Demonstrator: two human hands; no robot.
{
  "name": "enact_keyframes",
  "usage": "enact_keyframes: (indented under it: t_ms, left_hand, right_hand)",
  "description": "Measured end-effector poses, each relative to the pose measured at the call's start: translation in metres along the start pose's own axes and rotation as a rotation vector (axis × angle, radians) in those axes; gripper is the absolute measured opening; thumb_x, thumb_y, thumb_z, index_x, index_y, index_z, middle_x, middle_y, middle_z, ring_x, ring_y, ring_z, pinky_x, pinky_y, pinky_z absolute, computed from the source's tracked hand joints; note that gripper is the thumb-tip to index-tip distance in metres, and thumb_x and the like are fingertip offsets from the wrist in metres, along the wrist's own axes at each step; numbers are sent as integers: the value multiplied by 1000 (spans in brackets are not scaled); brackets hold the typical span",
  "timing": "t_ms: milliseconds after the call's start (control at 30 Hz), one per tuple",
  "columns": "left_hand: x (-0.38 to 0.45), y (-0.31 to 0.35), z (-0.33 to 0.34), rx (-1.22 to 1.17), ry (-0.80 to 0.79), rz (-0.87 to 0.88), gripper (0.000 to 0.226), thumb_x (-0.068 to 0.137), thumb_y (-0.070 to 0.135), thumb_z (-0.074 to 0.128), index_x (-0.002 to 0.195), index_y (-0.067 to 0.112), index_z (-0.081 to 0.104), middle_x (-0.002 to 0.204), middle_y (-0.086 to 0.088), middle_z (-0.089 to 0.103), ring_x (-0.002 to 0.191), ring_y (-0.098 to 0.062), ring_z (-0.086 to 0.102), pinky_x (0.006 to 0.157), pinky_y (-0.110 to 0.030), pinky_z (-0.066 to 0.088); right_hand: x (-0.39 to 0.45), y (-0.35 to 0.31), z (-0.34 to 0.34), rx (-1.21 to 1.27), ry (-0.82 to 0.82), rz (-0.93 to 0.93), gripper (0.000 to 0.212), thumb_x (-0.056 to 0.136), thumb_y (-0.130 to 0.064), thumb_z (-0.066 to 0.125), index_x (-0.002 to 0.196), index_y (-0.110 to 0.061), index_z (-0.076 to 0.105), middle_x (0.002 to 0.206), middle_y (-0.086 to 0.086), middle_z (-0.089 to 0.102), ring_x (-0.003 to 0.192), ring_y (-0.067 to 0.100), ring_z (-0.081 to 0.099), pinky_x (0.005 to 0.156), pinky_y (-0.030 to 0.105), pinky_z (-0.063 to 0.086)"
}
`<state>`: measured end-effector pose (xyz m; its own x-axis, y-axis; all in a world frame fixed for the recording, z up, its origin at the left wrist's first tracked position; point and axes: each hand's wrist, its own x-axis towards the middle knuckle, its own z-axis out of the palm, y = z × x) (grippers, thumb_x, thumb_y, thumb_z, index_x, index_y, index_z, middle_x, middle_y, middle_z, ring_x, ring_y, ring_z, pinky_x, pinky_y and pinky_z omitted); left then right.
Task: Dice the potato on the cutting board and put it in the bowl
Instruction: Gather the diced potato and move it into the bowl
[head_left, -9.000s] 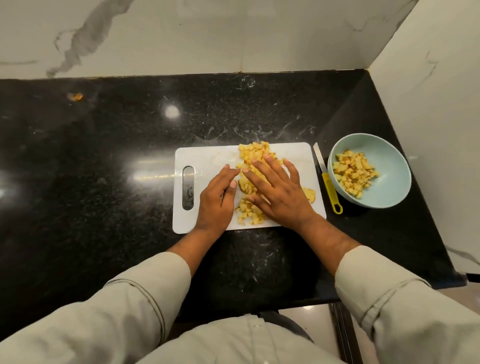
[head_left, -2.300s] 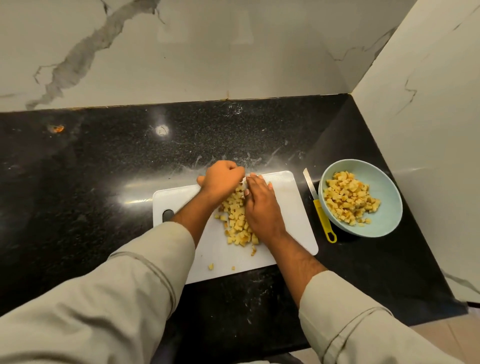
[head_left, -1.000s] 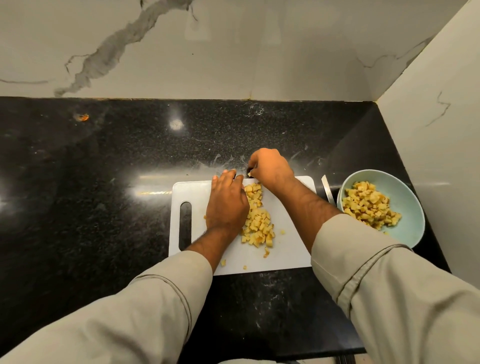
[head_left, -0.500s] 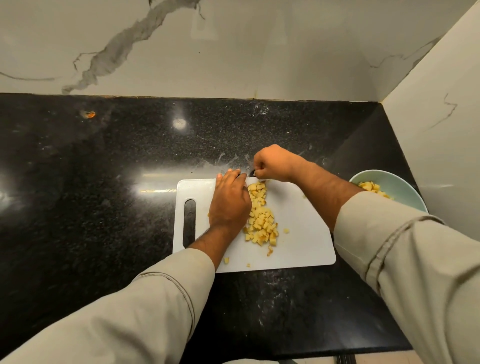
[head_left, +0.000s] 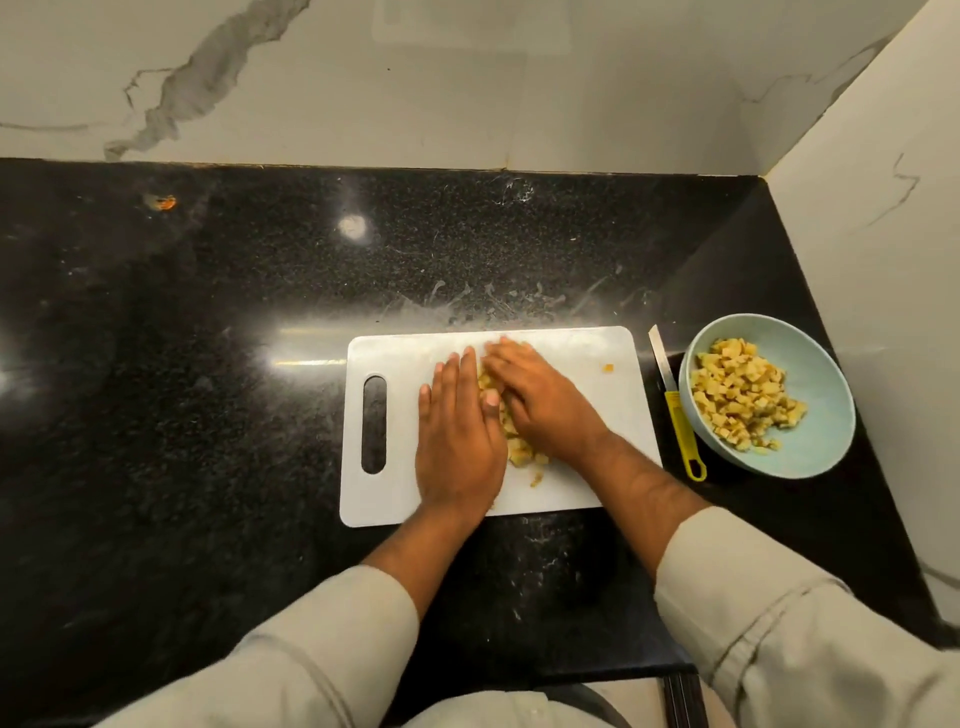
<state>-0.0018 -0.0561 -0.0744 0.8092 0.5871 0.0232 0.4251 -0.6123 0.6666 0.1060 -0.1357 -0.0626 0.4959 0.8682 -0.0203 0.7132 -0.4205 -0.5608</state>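
Status at inspection: dicing appears complete; transfer to the bowl is partly done.

The white cutting board (head_left: 582, 467) lies on the black granite counter (head_left: 208, 364), its handle slot to the person's left. A heap of diced potato (head_left: 511, 441) sits mid-board, largely hidden between the two hands. No whole or uncut potato is visible.

The left hand (head_left: 457, 441) lies flat on the board, fingers straight and held close together, its thumb side against the left flank of the heap. The right hand (head_left: 540, 400) comes in from the right, fingers extended and close together, angled over the top and right flank of the heap. Neither hand pinches or grips anything; both seem to be corralling the cubes into one pile.

One stray potato piece (head_left: 608, 368) lies apart near the board's far right corner. A few crumbs lie just below the heap.

The pale blue bowl (head_left: 826, 441) stands on the counter to the right of the board and already holds a good portion of potato cubes (head_left: 743, 397). The yellow-handled knife (head_left: 678, 410) rests on the counter between board and bowl, untouched.

Outstanding, in my judgement: lift the gathered heap into the bowl and collect the stray piece and crumbs.
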Motion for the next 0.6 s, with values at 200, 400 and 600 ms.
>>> enact_keyframes:
  t_ms: [200,400,600]
  left_hand:
    - [20,5,2,-54,-64,76,45,103,26,34,145,12,38,150,-8,39,144,-21,24,120,-35,13]
    - [27,16,11,-8,-165,201,42,103,25,34,139,7,48,148,-11,41,143,-23,28,120,-35,13]
    - [12,43,22,-403,-53,9,41,97,29,35,120,11,64,118,-2,66,111,-13,58,96,-27,45]
  right_hand:
    - [-35,-1,-15,374,307,251,37,99,-6,45,135,-6,52,139,7,52,133,12,42,112,18,28]
    - [-58,-21,17,414,635,608,36,101,-12,43,136,-7,52,139,7,53,130,15,45,105,11,28]
    - [-43,-27,21,688,729,674,36,103,-22,38,136,-20,53,138,-3,53,126,2,46,107,16,35]
